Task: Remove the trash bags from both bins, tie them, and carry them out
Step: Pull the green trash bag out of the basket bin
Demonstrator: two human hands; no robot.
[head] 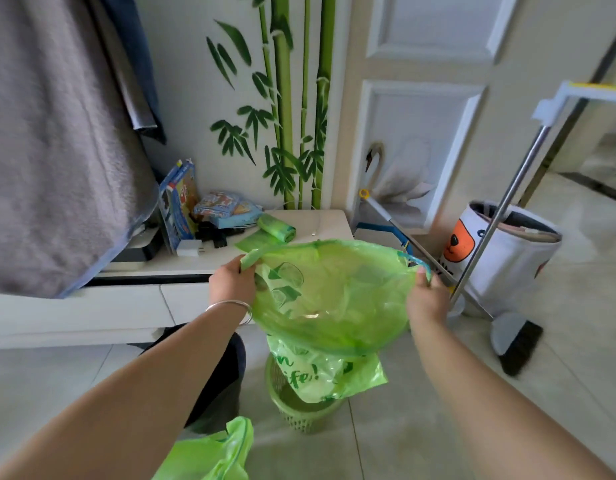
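A translucent green trash bag (334,299) hangs spread open between both hands, its bottom dangling into a small light-green perforated bin (299,410) on the floor. My left hand (232,284) pinches the bag's rim on the left, and my right hand (426,299) grips the rim on the right by its blue drawstring. A dark bin (227,382) stands left of the green one, partly hidden by my left forearm. Another green bag (209,455) lies at the bottom edge of the view.
A low white cabinet (320,220) carries a roll of green bags (277,228), boxes, packets and a charger. A grey cloth (57,150) hangs at left. At right stand a white printed bucket (507,254), a metal mop pole (500,216) and a brush (518,344).
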